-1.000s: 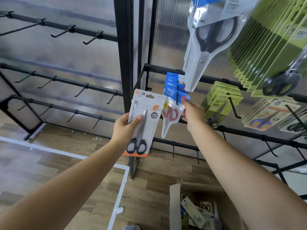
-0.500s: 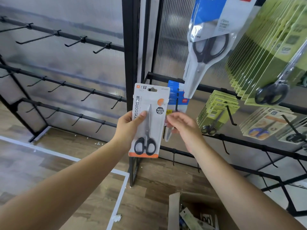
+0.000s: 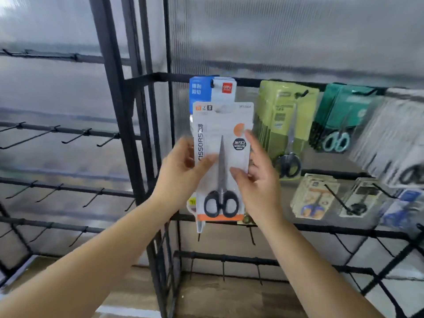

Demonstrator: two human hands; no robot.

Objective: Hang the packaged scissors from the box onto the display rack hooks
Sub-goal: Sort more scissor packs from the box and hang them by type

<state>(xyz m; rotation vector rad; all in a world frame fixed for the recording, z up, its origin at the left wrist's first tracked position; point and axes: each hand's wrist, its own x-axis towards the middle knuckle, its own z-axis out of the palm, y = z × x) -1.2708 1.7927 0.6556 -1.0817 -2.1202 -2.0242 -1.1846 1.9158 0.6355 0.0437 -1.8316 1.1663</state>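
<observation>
A white and orange pack of black-handled scissors [image 3: 221, 161] stands upright in front of the black display rack [image 3: 160, 77]. My left hand [image 3: 181, 173] holds its left edge, thumb across the front. My right hand [image 3: 259, 177] holds the right edge, thumb on the front and index finger raised. Behind the pack a blue and white scissors pack [image 3: 212, 92] hangs from a hook on the upper bar. The box is out of view.
Green packs [image 3: 286, 115], teal packs [image 3: 341, 120] and white packs [image 3: 394, 138] hang on the upper bar to the right. Smaller packs [image 3: 314, 196] hang one bar lower. The left rack [image 3: 68, 131] has rows of bare hooks. Bare hooks [image 3: 252, 237] line the lower bars.
The view has risen and shifted right. My right hand has come onto the pack's right edge, and both hands have lifted the pack higher in front of the blue pack.
</observation>
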